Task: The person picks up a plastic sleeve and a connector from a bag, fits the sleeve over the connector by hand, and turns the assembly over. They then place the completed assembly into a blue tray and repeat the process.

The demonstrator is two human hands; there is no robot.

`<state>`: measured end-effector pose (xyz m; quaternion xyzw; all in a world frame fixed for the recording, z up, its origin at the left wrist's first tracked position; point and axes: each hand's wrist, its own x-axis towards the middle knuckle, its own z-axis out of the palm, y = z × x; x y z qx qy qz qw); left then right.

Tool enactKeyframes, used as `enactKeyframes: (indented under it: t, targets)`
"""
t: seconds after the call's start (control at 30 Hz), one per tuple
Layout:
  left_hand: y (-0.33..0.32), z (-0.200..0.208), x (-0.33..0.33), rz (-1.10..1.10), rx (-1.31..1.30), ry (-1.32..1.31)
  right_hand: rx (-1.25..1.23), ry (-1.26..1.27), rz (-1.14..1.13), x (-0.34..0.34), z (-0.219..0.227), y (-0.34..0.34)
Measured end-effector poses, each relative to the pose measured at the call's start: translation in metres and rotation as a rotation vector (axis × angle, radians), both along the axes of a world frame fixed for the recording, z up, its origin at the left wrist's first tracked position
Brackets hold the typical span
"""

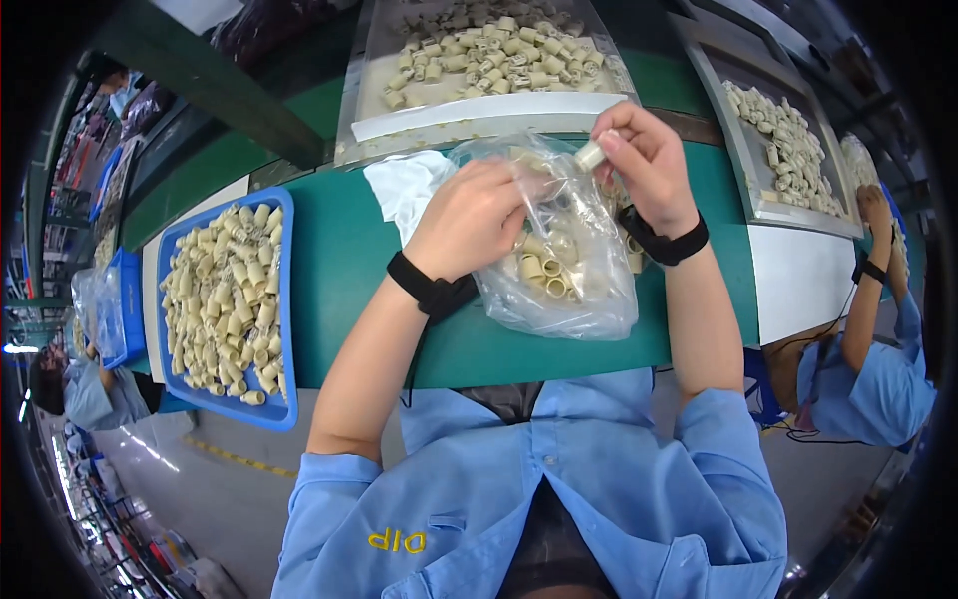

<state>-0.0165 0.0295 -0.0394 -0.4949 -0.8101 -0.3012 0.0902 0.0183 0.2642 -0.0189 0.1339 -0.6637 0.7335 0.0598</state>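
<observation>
My right hand (pixel 649 170) is raised above the bag, with a short cream plastic sleeve (pixel 590 157) pinched between thumb and fingers. My left hand (pixel 473 218) is at the mouth of a clear plastic bag (pixel 599 314). Its fingers are curled in under the film, which blurs their tips and whatever they hold. More cream cylindrical pieces (pixel 555 288) lie inside the bag, some with their round openings facing up. Black bands circle both my wrists.
A blue tray (pixel 289 329) heaped with similar pieces stands left on the green table (pixel 339 270). Beyond the bag is a metal-framed tray (pixel 369 150) of pieces. White cloth (pixel 404 190) lies beside my left hand. Another framed tray (pixel 798 215) and a co-worker's arms (pixel 868 280) are at right.
</observation>
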Motion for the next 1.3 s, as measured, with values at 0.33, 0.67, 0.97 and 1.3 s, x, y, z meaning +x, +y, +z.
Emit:
enactKeyframes:
  t: [0.33,0.67,0.97,1.3]
  targets:
    - [0.006,-0.023,-0.008,0.273,0.085,0.009,0.098,0.045,-0.136,0.008,-0.001,-0.007]
    - [-0.002,-0.017,-0.004,0.241,0.110,-0.253,0.303,0.082,-0.129,0.018,-0.012,-0.001]
    - [-0.033,0.017,0.005,0.072,0.689,-0.027,0.356,0.300,-0.396,0.023,-0.010,-0.008]
    - [-0.011,0.001,0.019,-0.038,0.685,-0.217,0.594,0.854,-0.090,0.031,0.008,-0.054]
